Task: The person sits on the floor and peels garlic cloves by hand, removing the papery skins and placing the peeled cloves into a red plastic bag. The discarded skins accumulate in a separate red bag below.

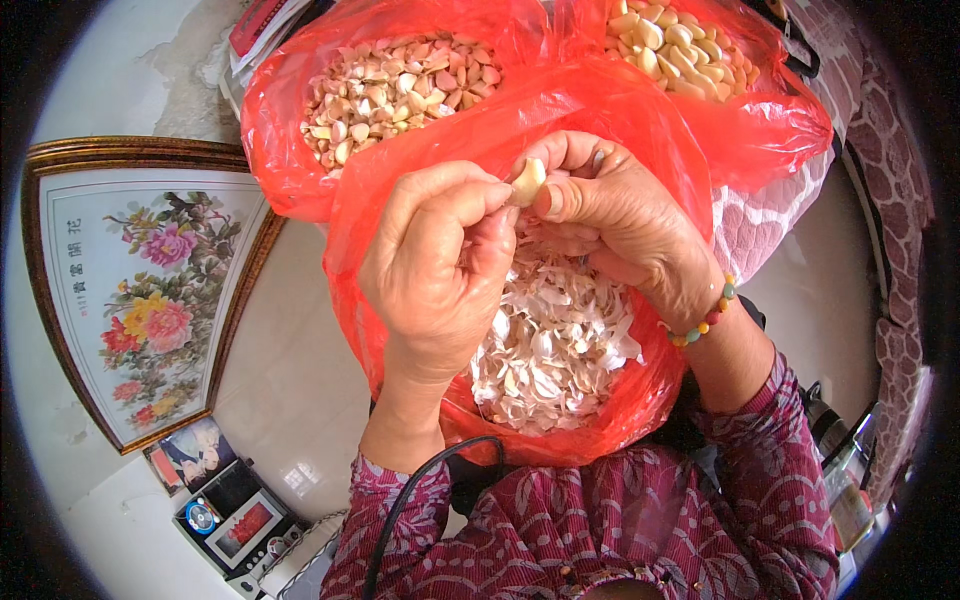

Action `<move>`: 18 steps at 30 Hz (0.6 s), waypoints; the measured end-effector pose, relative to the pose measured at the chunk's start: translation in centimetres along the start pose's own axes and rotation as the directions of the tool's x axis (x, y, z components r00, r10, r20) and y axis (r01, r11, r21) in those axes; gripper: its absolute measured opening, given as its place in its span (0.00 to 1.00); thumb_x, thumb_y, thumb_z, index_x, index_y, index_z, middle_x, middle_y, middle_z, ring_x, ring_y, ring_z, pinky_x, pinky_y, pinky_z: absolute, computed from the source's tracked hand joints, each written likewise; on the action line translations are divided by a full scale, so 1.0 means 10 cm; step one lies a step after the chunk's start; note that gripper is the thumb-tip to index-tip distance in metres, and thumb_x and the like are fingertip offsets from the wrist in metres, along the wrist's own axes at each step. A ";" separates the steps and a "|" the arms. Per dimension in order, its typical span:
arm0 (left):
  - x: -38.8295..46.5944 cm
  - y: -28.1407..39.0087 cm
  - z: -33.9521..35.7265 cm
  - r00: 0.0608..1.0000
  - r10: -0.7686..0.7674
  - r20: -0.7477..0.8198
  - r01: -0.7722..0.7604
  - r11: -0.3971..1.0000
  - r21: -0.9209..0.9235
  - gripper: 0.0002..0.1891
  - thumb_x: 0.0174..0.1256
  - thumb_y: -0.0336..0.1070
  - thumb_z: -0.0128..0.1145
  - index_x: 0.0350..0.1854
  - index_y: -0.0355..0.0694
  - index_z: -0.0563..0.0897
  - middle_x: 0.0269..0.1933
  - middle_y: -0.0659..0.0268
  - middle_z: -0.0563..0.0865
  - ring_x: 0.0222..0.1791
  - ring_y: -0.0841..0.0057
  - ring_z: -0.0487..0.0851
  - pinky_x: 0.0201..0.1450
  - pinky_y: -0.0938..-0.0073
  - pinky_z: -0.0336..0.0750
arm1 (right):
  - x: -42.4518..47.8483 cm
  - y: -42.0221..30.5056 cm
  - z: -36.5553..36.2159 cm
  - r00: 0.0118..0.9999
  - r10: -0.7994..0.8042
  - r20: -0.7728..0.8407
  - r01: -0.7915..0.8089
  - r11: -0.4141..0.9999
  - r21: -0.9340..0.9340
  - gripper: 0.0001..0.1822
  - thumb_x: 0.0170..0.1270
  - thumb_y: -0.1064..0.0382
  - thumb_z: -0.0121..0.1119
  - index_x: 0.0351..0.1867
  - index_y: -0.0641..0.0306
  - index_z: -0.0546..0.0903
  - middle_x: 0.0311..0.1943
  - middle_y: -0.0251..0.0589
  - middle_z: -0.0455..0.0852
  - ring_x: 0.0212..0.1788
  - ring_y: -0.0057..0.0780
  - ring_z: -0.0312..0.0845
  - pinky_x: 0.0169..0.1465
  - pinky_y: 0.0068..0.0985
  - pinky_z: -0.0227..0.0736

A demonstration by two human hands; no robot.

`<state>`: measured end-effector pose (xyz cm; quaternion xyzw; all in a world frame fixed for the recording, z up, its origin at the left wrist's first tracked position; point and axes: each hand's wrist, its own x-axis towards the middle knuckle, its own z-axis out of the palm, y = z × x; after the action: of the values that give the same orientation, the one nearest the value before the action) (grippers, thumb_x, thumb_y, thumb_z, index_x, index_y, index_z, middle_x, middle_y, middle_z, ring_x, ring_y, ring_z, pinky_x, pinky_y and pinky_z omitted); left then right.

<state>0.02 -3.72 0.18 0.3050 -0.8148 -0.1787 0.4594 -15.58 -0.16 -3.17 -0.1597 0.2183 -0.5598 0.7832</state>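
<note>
Between the fingertips of both hands is a pale garlic clove (529,180). My left hand (442,255) pinches its lower left side with thumb and forefinger. My right hand (611,206), with a beaded bracelet (703,322) at the wrist, grips it from the right. Below them, a red plastic bag (645,409) on the lap holds a heap of papery garlic skins (551,345). Beyond, at upper left, unpeeled garlic cloves (405,82) fill another part of the red plastic. Peeled cloves (675,49) lie in red plastic at upper right.
A framed flower picture (161,292) stands on the left. At lower left is a black-and-white device (240,517) with a screen. A patterned quilted cover (757,225) shows under the bags on the right. A dark cable (397,510) runs past my left forearm.
</note>
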 end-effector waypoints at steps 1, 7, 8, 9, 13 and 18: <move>-0.01 0.01 -0.01 1.000 -0.003 0.012 0.003 1.000 0.000 0.10 0.49 0.17 0.64 0.32 0.35 0.80 0.33 0.61 0.82 0.29 0.76 0.81 0.28 0.79 0.75 | 0.00 0.01 -0.01 1.000 0.008 0.007 -0.008 1.000 0.005 0.12 0.54 0.63 0.69 0.38 0.62 0.81 0.28 0.28 0.82 0.23 0.12 0.69 0.24 0.11 0.61; -0.02 0.01 -0.04 0.999 0.035 0.029 -0.037 0.997 0.062 0.09 0.50 0.17 0.62 0.31 0.34 0.79 0.34 0.60 0.82 0.29 0.73 0.81 0.29 0.77 0.75 | 0.03 0.05 -0.01 1.000 0.022 0.015 -0.023 0.999 0.047 0.12 0.54 0.63 0.69 0.38 0.61 0.81 0.27 0.28 0.82 0.20 0.10 0.66 0.22 0.09 0.56; -0.02 -0.01 -0.02 0.998 0.054 0.020 -0.055 0.995 0.078 0.09 0.48 0.17 0.63 0.30 0.35 0.79 0.33 0.61 0.81 0.28 0.72 0.81 0.28 0.76 0.75 | 0.03 0.05 0.00 1.000 0.019 -0.005 -0.019 0.999 0.047 0.12 0.54 0.63 0.69 0.38 0.61 0.81 0.27 0.28 0.83 0.20 0.10 0.66 0.22 0.09 0.57; -0.01 -0.01 -0.01 0.997 0.075 0.014 -0.075 0.992 0.098 0.10 0.47 0.17 0.63 0.30 0.36 0.78 0.32 0.61 0.80 0.26 0.71 0.81 0.27 0.74 0.75 | 0.02 0.05 0.01 1.000 0.016 -0.021 -0.015 0.999 0.050 0.12 0.54 0.63 0.69 0.38 0.61 0.81 0.28 0.29 0.83 0.20 0.10 0.66 0.22 0.09 0.57; 0.00 -0.04 -0.04 0.993 0.083 0.079 -0.092 0.989 0.119 0.11 0.49 0.17 0.61 0.33 0.36 0.77 0.34 0.61 0.80 0.27 0.71 0.81 0.27 0.73 0.75 | 0.03 0.08 -0.01 0.999 0.037 -0.026 -0.036 0.998 0.056 0.12 0.55 0.62 0.69 0.38 0.62 0.81 0.29 0.32 0.84 0.20 0.10 0.66 0.21 0.09 0.58; 0.01 -0.01 -0.06 0.997 0.015 0.071 -0.012 0.999 -0.039 0.12 0.51 0.20 0.62 0.37 0.37 0.77 0.37 0.61 0.79 0.29 0.76 0.80 0.26 0.78 0.74 | 0.06 0.10 -0.04 0.985 0.083 0.151 -0.110 0.977 0.181 0.11 0.57 0.61 0.67 0.39 0.63 0.81 0.31 0.33 0.84 0.19 0.08 0.60 0.20 0.08 0.54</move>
<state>0.52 -3.84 0.48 0.2841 -0.8290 -0.2019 0.4373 -14.85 -0.37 -4.14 -0.1136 0.1150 -0.5263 0.8348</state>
